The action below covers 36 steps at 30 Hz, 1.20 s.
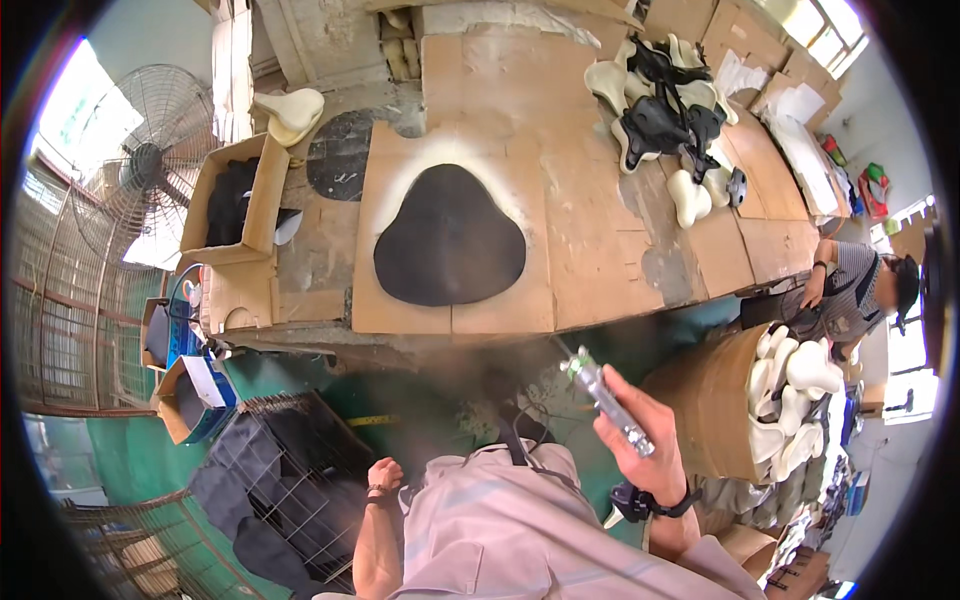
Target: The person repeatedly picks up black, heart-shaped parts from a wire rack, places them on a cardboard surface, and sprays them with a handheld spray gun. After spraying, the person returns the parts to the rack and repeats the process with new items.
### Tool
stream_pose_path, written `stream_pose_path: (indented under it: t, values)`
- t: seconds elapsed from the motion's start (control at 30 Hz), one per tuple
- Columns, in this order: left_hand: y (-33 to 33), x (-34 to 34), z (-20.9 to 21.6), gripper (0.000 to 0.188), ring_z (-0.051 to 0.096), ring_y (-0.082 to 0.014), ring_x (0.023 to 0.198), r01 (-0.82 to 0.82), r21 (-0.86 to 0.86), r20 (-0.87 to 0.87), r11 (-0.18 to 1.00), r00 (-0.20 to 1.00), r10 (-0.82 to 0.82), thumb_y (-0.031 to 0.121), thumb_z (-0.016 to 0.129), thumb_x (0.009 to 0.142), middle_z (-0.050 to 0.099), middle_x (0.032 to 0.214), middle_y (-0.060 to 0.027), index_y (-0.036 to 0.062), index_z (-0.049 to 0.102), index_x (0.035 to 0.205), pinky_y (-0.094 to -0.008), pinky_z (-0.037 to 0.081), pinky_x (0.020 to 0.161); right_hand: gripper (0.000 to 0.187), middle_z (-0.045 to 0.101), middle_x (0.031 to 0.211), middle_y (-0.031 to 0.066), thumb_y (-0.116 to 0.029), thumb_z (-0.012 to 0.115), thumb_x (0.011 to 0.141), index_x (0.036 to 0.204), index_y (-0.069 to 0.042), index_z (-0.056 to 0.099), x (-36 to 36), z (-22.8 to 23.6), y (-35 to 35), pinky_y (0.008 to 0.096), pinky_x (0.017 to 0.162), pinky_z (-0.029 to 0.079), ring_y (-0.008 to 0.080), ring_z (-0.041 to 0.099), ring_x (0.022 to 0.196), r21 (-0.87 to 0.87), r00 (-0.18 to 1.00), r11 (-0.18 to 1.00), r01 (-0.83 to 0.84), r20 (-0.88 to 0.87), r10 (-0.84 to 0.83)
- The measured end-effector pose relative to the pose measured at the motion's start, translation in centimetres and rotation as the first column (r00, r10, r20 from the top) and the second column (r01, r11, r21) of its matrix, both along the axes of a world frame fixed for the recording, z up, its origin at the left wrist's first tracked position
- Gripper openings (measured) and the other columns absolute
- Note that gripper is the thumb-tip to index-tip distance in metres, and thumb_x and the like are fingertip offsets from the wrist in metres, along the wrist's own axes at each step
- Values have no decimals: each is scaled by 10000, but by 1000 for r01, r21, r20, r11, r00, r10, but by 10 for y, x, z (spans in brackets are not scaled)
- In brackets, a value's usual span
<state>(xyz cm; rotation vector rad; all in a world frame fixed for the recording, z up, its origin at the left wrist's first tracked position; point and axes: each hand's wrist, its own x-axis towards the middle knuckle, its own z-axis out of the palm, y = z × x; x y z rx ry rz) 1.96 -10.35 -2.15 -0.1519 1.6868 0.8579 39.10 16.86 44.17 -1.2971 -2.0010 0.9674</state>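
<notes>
A black, rounded-triangle sheet (450, 240) lies flat on a cardboard sheet (390, 318) on the table. White overspray rims its upper edge. My right hand (648, 432) is wrapped round a silver and green spray gun (608, 398), held just in front of the table's near edge. The gun's front end points up and left, toward the table, apart from the black sheet. My left hand (384, 474) hangs low beside my body with its fingers curled in, and I see nothing in it. A wire cage of black sheets (280, 450) stands beside that hand.
White and black saddle-shaped pieces (660, 115) are heaped at the table's far right. On the left stand an open carton (262, 190) and a large fan (145, 165). A big carton (700, 395) of white saddle shapes stands right, near another person (850, 290).
</notes>
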Motion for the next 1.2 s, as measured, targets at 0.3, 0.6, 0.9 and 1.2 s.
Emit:
stream_pose_path:
  t: [0.3, 0.6, 0.9, 1.2]
  values:
    - [-56, 15, -9, 456, 705, -243, 984, 287, -27, -278, 957, 918, -283, 243, 695, 819, 735, 1072, -180, -76, 683, 1145, -331, 532, 913, 558, 682, 1026, 218, 14, 723, 811, 1345, 22, 563, 13, -3, 4, 358, 752, 535, 338, 680, 846, -31, 1000, 999, 11, 9, -11]
    - [-15, 10, -8, 354, 652, -200, 676, -55, 75, 48, 996, 998, 51, 84, 662, 895, 662, 820, -108, -37, 598, 1221, -307, 523, 563, 591, 690, 1095, 205, 30, 738, 794, 1357, 21, 558, 10, 0, 0, 347, 839, 534, 317, 688, 929, -224, 994, 969, -108, -9, 109]
    - [41, 7, 25, 308, 594, -134, 603, -36, 38, -99, 999, 994, 40, 93, 608, 943, 630, 796, -59, -10, 580, 1232, -234, 431, 487, 607, 684, 1065, 219, 49, 707, 809, 1389, 0, 536, -30, -20, 30, 352, 817, 540, 328, 690, 917, -17, 995, 1000, -13, -101, 11]
    - [-12, 13, -4, 390, 716, -247, 806, 105, -18, -102, 994, 989, -107, 120, 676, 872, 720, 903, -154, -86, 623, 1199, -366, 583, 712, 517, 695, 1072, 224, 15, 705, 828, 1330, 34, 582, -4, -22, 31, 339, 784, 542, 317, 695, 890, -41, 988, 988, 146, -43, -148]
